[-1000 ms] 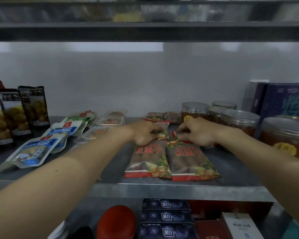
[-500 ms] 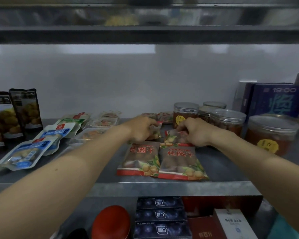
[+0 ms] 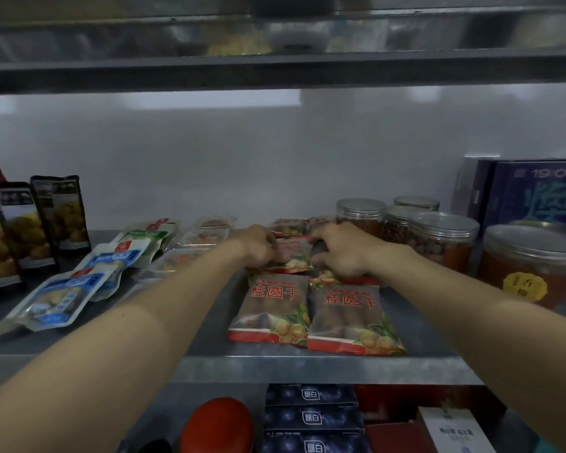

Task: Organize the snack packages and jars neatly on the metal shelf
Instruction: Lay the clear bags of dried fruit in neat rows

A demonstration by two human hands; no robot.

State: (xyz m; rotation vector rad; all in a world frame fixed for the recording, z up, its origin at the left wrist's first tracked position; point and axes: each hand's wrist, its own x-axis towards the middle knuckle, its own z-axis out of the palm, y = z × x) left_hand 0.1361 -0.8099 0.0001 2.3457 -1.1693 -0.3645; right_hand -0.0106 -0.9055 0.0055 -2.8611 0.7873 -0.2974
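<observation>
Galvanised metal shelf (image 3: 307, 367) runs across the view, and both hands work near its middle. The left hand (image 3: 258, 246) has its fingers curled round the left edge of a brown-and-red longan packet (image 3: 293, 255) that lies flat on the shelf. The right hand (image 3: 340, 253), at 3 o'clock from that packet, is curled over a second packet (image 3: 327, 278). Only the lower edge of this one shows under the palm, and the fingertips reach the first packet's right edge. The hands are close together, with the first packet between them

At 6 o'clock from the hands, two front packets (image 3: 272, 308) (image 3: 350, 318) lie flat side by side with their edges touching, just behind the shelf's front rim. At 12 o'clock, back packets (image 3: 290, 226) of the same kind lie near the white wall

At 3 o'clock stands a group of clear jars (image 3: 441, 237) with lids and reddish-brown contents. The big jar (image 3: 530, 266) at the far right carries a yellow label, and a blue box (image 3: 536, 194) stands upright behind it

At 9 o'clock lie clear packets (image 3: 206, 237), then a green pouch (image 3: 147, 233) and blue-and-white pouches (image 3: 56, 299), flat and overlapping. Farther out at 9 o'clock, dark pouches (image 3: 59, 210) stand upright

Below the shelf, at 6 o'clock, dark boxes (image 3: 311, 416) are stacked beside a red rounded object (image 3: 216, 423)
</observation>
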